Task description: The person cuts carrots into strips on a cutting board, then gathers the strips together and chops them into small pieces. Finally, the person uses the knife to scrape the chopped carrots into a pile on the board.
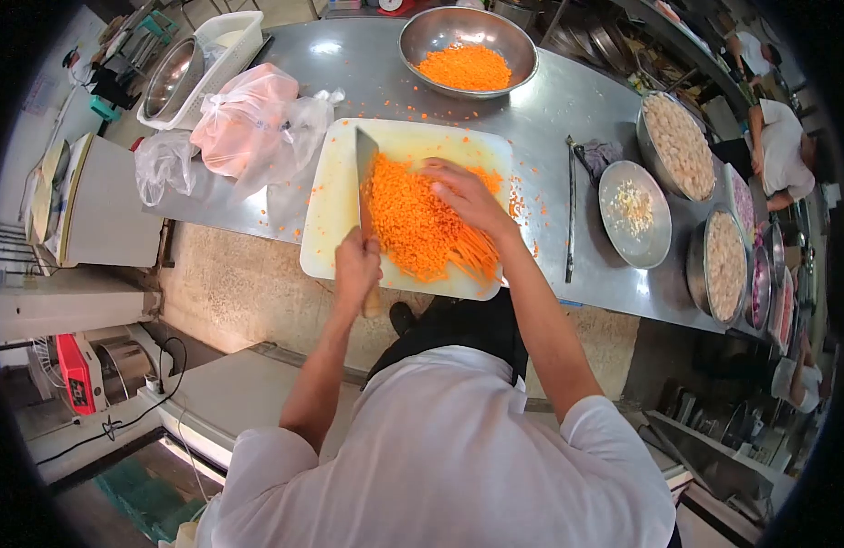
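My left hand (356, 267) is closed around the handle of a broad-bladed kitchen knife (364, 178). The blade stands on edge at the left side of a heap of finely diced carrot (408, 215). On top of the heap's right part lies my right hand (466, 194), fingers stretched out and touching the bits. Carrot strips (472, 251) lie at the heap's lower right. All of this is on a white cutting board (326, 224), which has scattered crumbs of carrot on it.
A steel bowl (522, 68) of diced carrot stands beyond the board on the steel table (577, 105). Plastic bags (244, 119) lie to the left. A dark rod (571, 210), a bowl with pale bits (655, 242) and several filled basins (678, 146) are rightward. Other people (783, 142) stand far right.
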Tool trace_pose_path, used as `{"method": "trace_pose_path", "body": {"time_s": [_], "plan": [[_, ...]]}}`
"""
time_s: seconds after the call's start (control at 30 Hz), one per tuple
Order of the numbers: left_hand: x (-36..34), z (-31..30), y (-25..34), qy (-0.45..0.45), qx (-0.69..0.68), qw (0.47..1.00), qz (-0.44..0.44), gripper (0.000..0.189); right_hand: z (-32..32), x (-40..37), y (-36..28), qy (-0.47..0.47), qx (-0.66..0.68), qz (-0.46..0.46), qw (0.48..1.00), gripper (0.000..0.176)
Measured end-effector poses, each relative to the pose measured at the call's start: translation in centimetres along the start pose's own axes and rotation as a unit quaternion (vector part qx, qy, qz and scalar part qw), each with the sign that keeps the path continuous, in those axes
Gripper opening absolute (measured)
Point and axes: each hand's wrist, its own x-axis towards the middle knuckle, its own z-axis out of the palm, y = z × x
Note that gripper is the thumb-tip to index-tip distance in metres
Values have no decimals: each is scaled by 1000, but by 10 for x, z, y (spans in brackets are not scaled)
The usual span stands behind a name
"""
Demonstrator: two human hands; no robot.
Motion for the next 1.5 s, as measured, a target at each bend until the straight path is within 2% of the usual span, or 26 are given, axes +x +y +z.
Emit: {"method": "trace_pose_path", "body": {"time_s": [0.03, 0.07, 0.1, 0.2, 0.23, 0.3, 0.33, 0.37, 0.4, 0.43, 0.57, 0.6, 0.67, 0.7, 0.77, 0.83, 0.9, 1.0, 1.1, 1.2, 1.33, 1.4, 1.5], "plan": [[1, -10, 23, -20, 59, 998, 9, 15, -7, -15, 2, 4, 0, 2, 1000, 45], [1, -16, 34, -42, 118, 992, 17, 16, -14, -36, 4, 52, -101, 56, 992, 45], [0, -18, 32, -14, 207, 972, 113, 15, -15, -53, 5, 99, -202, 111, 968, 47], [-20, -13, 64, -49, 227, 963, 137, 13, 8, -98, 9, 112, -179, 125, 969, 52], [-19, -2, 60, -54, 229, 962, 141, 13, 21, -105, 13, 118, -246, 86, 958, 54], [-13, 24, 40, -87, 273, 937, 200, 12, 35, -114, 12, 154, -221, 100, 958, 54], [-8, 29, 35, -88, 275, 936, 203, 12, 40, -114, 6, 184, -194, 112, 957, 54], [-1, 34, 31, -97, 286, 926, 228, 11, 43, -114, 0, 212, -221, 108, 946, 46], [6, 38, 33, -107, 297, 913, 258, 10, 42, -109, -2, 220, -223, 107, 944, 46], [2, 34, 50, -113, 297, 910, 265, 10, 41, -109, -2, 253, -200, 103, 941, 38], [-27, 18, 92, -154, 336, 902, 221, 10, 46, -103, 1, 310, -169, 109, 929, 17], [-32, 20, 94, -168, 345, 899, 212, 11, 49, -99, 4, 312, -165, 109, 929, 17], [-10, 51, 47, -180, 358, 883, 245, 12, 53, -91, 7, 331, -252, 79, 906, 10], [-6, 57, 46, -193, 368, 866, 278, 13, 55, -90, 7, 332, -250, 80, 906, 10], [-1, 56, 41, -204, 373, 863, 275, 13, 56, -88, 6, 312, -323, 81, 890, 12], [-11, 46, 65, -222, 376, 856, 275, 13, 56, -90, 7, 306, -325, 88, 891, 15], [-27, 26, 92, -258, 386, 857, 222, 13, 55, -90, 8, 300, -323, 91, 893, 18], [-18, 48, 56, -251, 396, 841, 272, 15, 56, -90, 8, 286, -316, 95, 900, 18], [0, 71, 55, -245, 376, 845, 290, 16, 55, -93, 9, 282, -325, 99, 897, 17], [-23, 39, 89, -267, 378, 850, 253, 13, 55, -89, 11, 302, -323, 91, 892, 16], [-22, 54, 54, -263, 399, 854, 208, 13, 57, -90, 10, 300, -321, 93, 894, 18], [-9, 73, 51, -235, 359, 868, 252, 12, 56, -92, 10, 302, -323, 86, 893, 18], [-20, 50, 86, -244, 373, 866, 226, 13, 55, -88, 8, 300, -323, 84, 894, 17]]}}
